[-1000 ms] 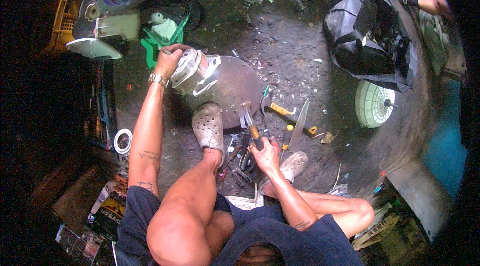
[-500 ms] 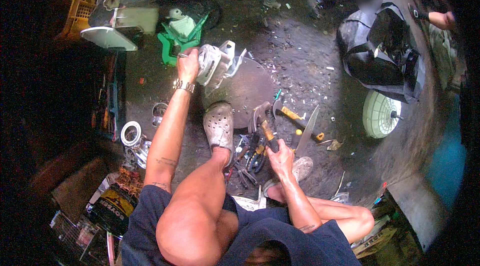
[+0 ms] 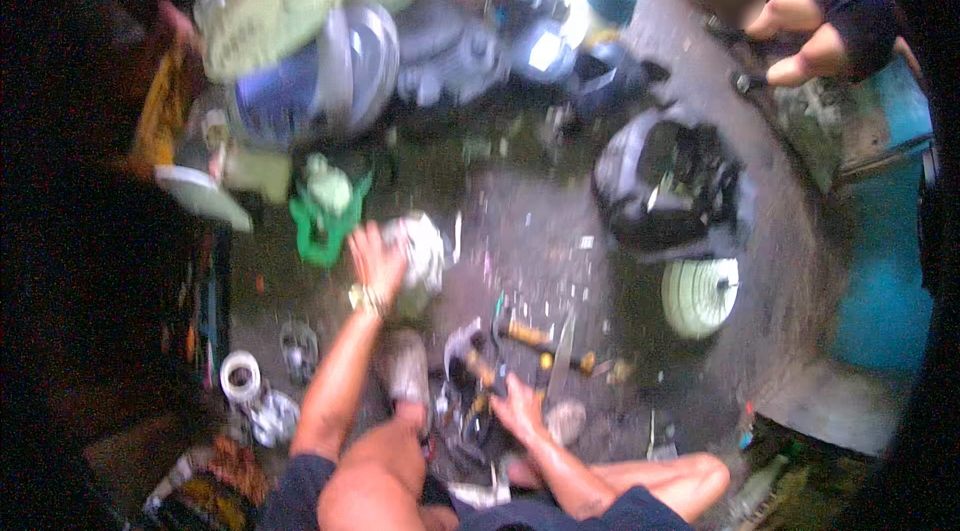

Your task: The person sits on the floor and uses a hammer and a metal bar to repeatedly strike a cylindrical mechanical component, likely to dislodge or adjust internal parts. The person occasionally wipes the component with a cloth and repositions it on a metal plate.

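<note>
My left hand (image 3: 376, 263), with a watch at its wrist, lies against the left side of a pale metal machine part (image 3: 418, 249); its fingers look stretched out, though blurred. That part sits on a dark round plate on the floor. My right hand (image 3: 518, 411) is closed around the handle of a hammer (image 3: 480, 368), whose head points away to the left, near the plate. Right of the hammer lie a long blade (image 3: 566, 341) and a tool with a yellow handle (image 3: 528, 333). Pliers and other hand tools are heaped beneath the hammer, partly hidden.
A green plastic piece (image 3: 318, 239) stands left of my left hand. Further right are an open black bag (image 3: 655, 216) and a pale round ribbed drum (image 3: 697, 299). Scrap plastic tubs (image 3: 300, 81) pile up at the back. Another person (image 3: 800, 26) is at the far right. Small debris litters the floor.
The view has tilted up, so more of the back shows. My left hand's fingers have loosened from around the metal part and stretched out. The hammer stays in my right hand.
</note>
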`<state>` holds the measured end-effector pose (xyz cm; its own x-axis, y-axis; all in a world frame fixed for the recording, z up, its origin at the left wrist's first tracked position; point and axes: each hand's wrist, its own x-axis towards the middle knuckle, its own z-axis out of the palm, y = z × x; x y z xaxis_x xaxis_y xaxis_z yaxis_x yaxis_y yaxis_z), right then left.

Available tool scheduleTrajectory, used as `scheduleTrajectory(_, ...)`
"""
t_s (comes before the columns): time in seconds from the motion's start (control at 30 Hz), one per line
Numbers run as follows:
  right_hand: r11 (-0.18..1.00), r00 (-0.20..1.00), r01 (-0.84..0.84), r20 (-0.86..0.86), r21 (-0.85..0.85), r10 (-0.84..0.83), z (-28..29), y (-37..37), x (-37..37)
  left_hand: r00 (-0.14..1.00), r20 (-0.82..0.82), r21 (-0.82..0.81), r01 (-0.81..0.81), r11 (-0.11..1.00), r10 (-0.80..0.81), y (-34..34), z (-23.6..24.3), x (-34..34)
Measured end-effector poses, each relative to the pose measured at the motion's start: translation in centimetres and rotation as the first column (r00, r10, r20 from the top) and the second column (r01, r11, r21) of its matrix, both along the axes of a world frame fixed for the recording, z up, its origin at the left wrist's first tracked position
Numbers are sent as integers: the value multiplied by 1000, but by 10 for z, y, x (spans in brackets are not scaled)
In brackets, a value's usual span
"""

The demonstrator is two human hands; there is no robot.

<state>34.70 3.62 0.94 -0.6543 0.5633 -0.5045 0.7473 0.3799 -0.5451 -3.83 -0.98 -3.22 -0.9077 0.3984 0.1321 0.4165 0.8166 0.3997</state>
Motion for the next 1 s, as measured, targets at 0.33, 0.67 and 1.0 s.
scheduleTrajectory(0.33, 924, 978, 185, 153, -334, -141, -22, 23, 2, 991, 105, -120, 89, 989, -76, 27, 61, 31)
scheduleTrajectory(0.67, 947, 968, 225, 165, -231, -189, -6, 22, -4, 995, 1, 83, 97, 992, -98, 36, 45, 37)
scheduleTrajectory(1.0, 936, 951, 304, 110, -180, -288, -10, 4, -8, 995, -11, 75, 99, 992, -99, 41, 43, 42)
